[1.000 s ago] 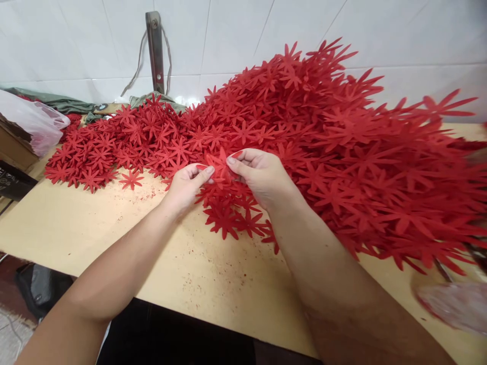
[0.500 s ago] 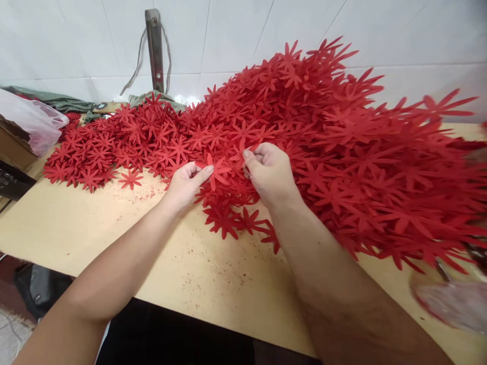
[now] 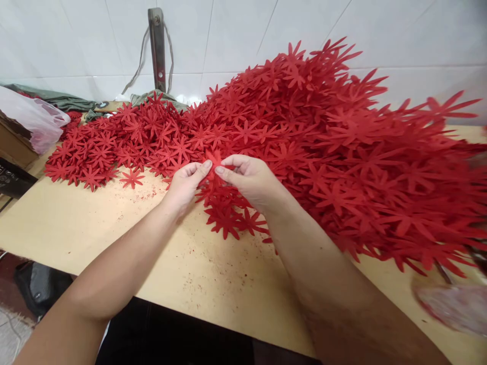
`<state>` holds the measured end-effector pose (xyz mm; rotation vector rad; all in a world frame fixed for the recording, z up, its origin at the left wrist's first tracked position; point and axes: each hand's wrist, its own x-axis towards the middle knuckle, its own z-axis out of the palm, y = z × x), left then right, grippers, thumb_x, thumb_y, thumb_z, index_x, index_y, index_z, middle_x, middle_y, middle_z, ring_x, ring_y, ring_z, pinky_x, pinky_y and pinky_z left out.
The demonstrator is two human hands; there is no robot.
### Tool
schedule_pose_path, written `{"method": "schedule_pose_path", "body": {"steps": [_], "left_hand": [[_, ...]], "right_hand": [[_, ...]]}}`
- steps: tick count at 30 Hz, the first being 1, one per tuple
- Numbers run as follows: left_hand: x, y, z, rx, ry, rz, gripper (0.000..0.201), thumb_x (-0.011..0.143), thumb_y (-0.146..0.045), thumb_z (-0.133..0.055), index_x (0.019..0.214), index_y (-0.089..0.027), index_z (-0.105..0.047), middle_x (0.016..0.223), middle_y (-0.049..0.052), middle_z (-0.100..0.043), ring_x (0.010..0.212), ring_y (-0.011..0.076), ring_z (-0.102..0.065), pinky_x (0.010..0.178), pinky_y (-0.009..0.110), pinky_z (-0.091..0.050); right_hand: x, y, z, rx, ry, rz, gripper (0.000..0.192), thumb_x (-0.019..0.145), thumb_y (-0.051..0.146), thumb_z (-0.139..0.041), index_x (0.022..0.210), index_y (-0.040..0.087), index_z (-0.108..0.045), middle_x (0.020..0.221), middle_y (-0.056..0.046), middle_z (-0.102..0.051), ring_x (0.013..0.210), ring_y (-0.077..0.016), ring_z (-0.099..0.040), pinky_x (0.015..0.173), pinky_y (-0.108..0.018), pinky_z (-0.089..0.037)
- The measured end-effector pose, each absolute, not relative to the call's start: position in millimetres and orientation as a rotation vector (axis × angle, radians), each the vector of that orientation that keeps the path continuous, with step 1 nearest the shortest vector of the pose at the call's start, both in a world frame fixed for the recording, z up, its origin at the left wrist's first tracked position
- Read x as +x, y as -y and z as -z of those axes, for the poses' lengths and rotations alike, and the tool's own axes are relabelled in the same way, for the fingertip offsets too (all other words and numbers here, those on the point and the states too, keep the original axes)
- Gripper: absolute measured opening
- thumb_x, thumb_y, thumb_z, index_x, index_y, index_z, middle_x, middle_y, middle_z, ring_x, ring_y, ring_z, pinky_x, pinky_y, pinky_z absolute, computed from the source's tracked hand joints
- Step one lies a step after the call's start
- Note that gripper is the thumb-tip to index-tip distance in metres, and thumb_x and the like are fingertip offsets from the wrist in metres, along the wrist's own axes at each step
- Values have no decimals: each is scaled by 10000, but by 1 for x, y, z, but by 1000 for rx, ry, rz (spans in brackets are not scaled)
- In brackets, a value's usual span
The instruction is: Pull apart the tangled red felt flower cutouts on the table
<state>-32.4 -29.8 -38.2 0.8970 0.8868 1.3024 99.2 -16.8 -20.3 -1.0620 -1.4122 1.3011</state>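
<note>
With the left hand (image 3: 185, 185), pinching a red many-petalled flower cutout (image 3: 213, 158) between thumb and fingers, and with the right hand (image 3: 253, 180), farther off half a second ago, now narrowed onto its right side, so handling it two-handed over the heap of similar cutouts (image 3: 338, 147).

Fairly bright, diffuse light spreads over the white tiled wall (image 3: 236, 35), which greys toward the upper right corner. Beside the right forearm (image 3: 315, 248), the tabletop (image 3: 57, 228) carries faint, soft-edged shading; the area below its near edge (image 3: 171, 329) is almost black. The red flower pile (image 3: 258, 116) smears at far right, and wide-angle distortion stretches both forearms toward the 2 lower corners.
</note>
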Motion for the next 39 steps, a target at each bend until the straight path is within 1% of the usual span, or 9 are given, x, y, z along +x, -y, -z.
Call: {"method": "schedule_pose_path", "body": {"steps": [3,7,14,19,26,30,35,37,39], "left_hand": [[-32,30,38,926,-848,-1280,258,721,-306,-723,631,-150,-538,569,-58,-539,535,35,-466,602,204,-390],[-33,28,40,960,-856,-1290,190,702,-234,-728,659,-140,-568,614,-44,-594,576,36,-515,633,201,-409],[-35,24,41,955,-895,-1289,137,700,-177,-713,680,-136,-584,588,-50,-583,517,28,-478,584,201,-384],[-34,24,41,942,-933,-1287,149,724,-202,-706,685,-142,-576,583,-53,-569,523,29,-480,585,199,-379],[-32,28,38,958,-944,-1299,409,719,-343,-735,551,-167,-407,484,-84,-445,459,17,-392,534,198,-347],[-33,27,41,930,-970,-1302,409,712,-380,-736,563,-175,-415,480,-83,-441,473,28,-417,561,212,-371],[-33,26,43,844,-921,-1300,271,726,-327,-718,649,-157,-522,588,-45,-591,562,57,-540,686,259,-451],[-32,26,42,824,-911,-1300,247,726,-313,-717,668,-151,-539,619,-34,-620,569,59,-553,685,261,-455],[-32,28,41,810,-915,-1289,239,727,-314,-717,677,-153,-547,626,-32,-624,559,58,-548,659,251,-449]], "right_hand": [[101,12,24,-1087,1298,-1297,290,542,323,-807,674,174,-597,543,47,-534,500,-61,-438,523,-229,-380],[104,5,27,-1119,1154,-1266,174,604,177,-725,653,186,-558,554,49,-539,481,-62,-461,508,-223,-404],[119,-5,27,-1183,866,-1123,181,634,45,-582,721,192,-522,573,62,-531,480,-54,-502,491,-192,-433],[116,-4,26,-1236,960,-1117,208,625,86,-652,763,185,-533,536,72,-531,437,-61,-496,459,-197,-410],[117,-4,28,-1278,1053,-1038,200,654,196,-704,738,205,-523,467,89,-445,365,-60,-379,404,-215,-311],[116,-7,33,-1222,1073,-1055,220,659,244,-709,717,220,-497,491,85,-419,368,-54,-327,398,-231,-304],[116,0,31,-1157,1278,-1047,293,673,340,-699,917,230,-580,636,35,-545,502,-94,-467,505,-267,-419],[114,6,27,-1091,1402,-1088,404,663,359,-709,1029,236,-590,710,22,-586,592,-113,-531,582,-283,-463],[110,13,24,-1031,1507,-1167,435,643,359,-726,1037,220,-603,736,18,-605,632,-114,-549,626,-286,-478]]}}
